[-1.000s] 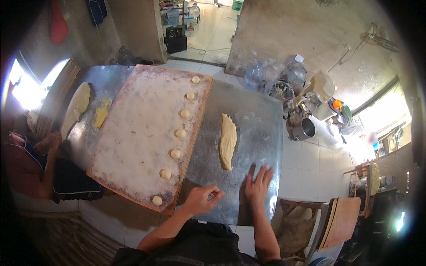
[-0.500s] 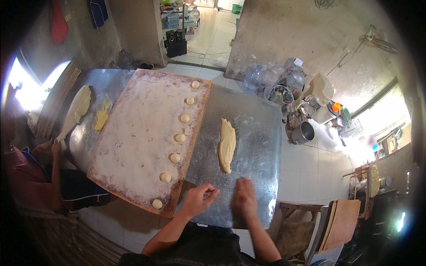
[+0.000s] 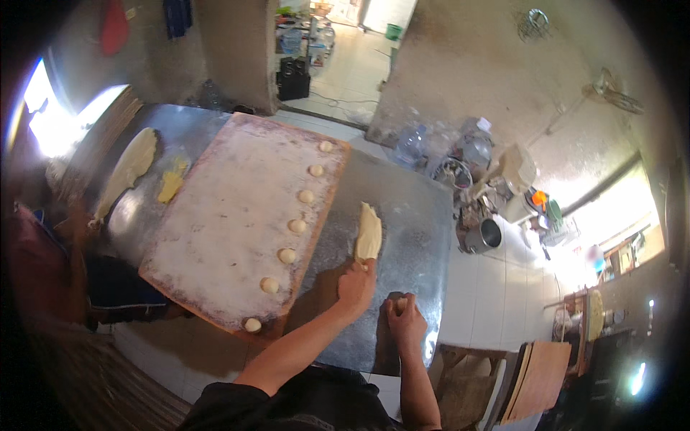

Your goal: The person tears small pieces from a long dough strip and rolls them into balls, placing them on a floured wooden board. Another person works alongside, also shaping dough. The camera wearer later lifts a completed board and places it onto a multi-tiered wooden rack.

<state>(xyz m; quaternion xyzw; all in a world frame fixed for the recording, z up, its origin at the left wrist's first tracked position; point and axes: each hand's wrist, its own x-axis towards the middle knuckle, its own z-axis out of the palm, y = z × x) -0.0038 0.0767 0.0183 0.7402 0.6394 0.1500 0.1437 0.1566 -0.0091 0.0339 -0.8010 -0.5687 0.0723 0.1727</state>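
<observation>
A long, pale lump of dough (image 3: 369, 233) lies on the metal tabletop (image 3: 413, 244), right of a floured board (image 3: 237, 208). My left hand (image 3: 356, 289) is closed on the near end of this lump. Closer to the table's front edge, my right hand (image 3: 407, 322) curls its fingers around a small piece of dough (image 3: 400, 305), mostly hidden by the fingers. Several round dough balls (image 3: 297, 225) sit in a row down the board's right side.
At the far left, a co-worker's hand (image 3: 93, 221) is by a long dough sheet (image 3: 129, 172); yellow scraps (image 3: 171, 185) lie beside it. A metal pot (image 3: 485, 235) and a water bottle (image 3: 411, 146) stand beyond the table. A wooden chair (image 3: 466, 384) is at the near right.
My left hand has moved forward and right onto the near end of the dough lump. My right hand has shifted slightly nearer to me and curled. The whole view has tilted a little.
</observation>
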